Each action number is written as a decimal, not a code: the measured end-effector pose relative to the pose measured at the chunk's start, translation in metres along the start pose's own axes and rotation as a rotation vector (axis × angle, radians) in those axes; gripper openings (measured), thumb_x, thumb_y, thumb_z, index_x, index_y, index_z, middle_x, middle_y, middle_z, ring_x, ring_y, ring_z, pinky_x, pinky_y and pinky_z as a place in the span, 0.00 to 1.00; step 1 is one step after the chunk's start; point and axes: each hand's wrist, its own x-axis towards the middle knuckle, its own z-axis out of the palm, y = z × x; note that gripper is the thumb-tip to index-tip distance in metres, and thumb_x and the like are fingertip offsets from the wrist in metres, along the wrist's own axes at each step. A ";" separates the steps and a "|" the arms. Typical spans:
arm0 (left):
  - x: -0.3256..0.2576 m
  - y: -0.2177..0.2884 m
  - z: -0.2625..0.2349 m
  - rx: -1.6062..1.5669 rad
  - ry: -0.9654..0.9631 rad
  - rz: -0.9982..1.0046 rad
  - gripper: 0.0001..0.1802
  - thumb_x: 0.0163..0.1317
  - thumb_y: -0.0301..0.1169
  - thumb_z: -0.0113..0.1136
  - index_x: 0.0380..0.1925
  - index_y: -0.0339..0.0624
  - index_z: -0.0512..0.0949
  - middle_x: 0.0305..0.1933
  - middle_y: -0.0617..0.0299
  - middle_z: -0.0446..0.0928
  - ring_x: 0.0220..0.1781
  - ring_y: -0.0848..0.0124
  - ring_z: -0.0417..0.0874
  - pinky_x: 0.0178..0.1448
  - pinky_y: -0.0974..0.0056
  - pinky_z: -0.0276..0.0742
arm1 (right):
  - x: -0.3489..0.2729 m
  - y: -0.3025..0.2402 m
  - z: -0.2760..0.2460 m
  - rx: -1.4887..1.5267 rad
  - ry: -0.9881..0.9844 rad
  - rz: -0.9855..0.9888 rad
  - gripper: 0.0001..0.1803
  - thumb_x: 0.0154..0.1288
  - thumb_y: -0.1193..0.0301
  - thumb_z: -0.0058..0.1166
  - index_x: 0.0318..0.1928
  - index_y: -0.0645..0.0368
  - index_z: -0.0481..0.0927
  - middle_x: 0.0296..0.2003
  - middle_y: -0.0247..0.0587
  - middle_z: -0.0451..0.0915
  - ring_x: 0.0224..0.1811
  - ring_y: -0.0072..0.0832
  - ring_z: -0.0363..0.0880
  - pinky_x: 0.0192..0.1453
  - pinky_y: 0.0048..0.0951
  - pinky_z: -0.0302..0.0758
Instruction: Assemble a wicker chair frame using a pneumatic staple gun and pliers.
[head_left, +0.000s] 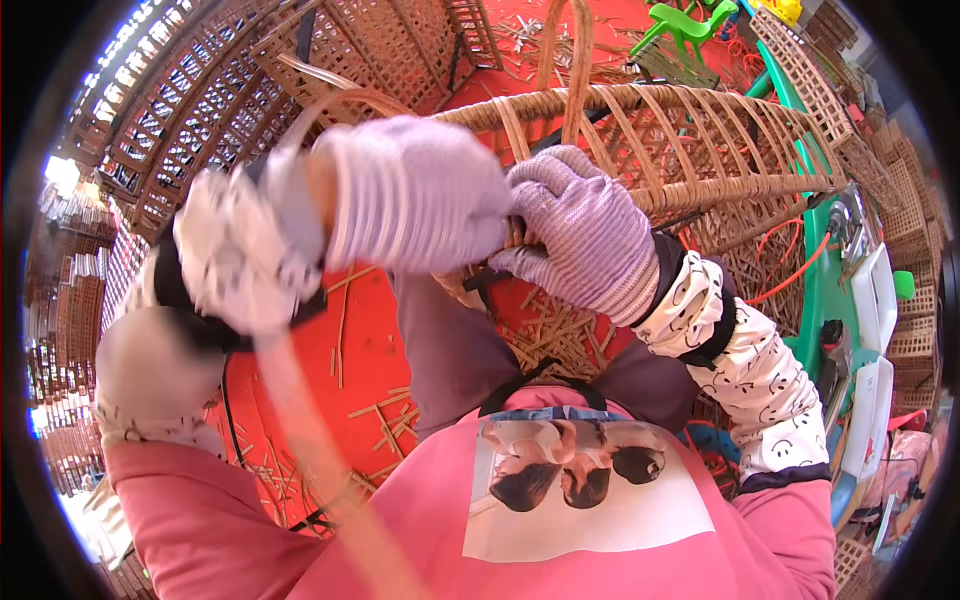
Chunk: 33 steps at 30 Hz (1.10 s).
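Observation:
A wicker frame (690, 196), with a wrapped rim and curved ribs, stretches to the right in front of me. My right hand (585, 232), in a purple striped knit glove, is closed around its near left end. Against those fingers presses my left hand (420, 195), in a matching glove, curled and smeared by motion. Whatever lies inside its fingers is hidden. A pale rattan strip (330, 470) runs blurred from my left wrist down across my lap. Another length of strip (350, 97) arcs above the left glove. Tall strip loops (577, 70) rise from the frame's rim.
Tall lattice wicker panels (390, 45) stand at the far left. Cut strip scraps (555, 335) litter the red floor (350, 330). At the right is a green table edge (815, 290) with white trays (868, 415) and an orange cord (785, 285). A green chair (685, 25) stands far off.

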 end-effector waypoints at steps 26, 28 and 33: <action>0.004 -0.042 0.057 0.074 0.472 0.135 0.09 0.49 0.30 0.56 0.32 0.44 0.79 0.34 0.56 0.77 0.38 0.58 0.78 0.44 0.59 0.74 | -0.002 -0.003 0.016 -0.383 -0.112 -0.010 0.18 0.36 0.60 0.64 0.29 0.53 0.75 0.27 0.36 0.75 0.36 0.35 0.75 0.43 0.39 0.71; 0.039 -0.048 0.082 0.053 0.240 0.066 0.10 0.48 0.29 0.55 0.33 0.44 0.79 0.37 0.55 0.77 0.42 0.60 0.77 0.48 0.60 0.73 | -0.008 0.004 0.025 -0.362 -0.043 0.002 0.18 0.35 0.60 0.65 0.29 0.52 0.75 0.27 0.36 0.75 0.36 0.36 0.76 0.43 0.40 0.71; 0.050 -0.066 0.084 -0.159 -0.134 -0.032 0.13 0.48 0.32 0.56 0.34 0.43 0.80 0.39 0.56 0.78 0.43 0.64 0.77 0.48 0.62 0.72 | -0.008 0.005 0.021 -0.338 0.016 -0.029 0.20 0.34 0.59 0.65 0.31 0.52 0.76 0.27 0.37 0.75 0.38 0.37 0.75 0.47 0.43 0.71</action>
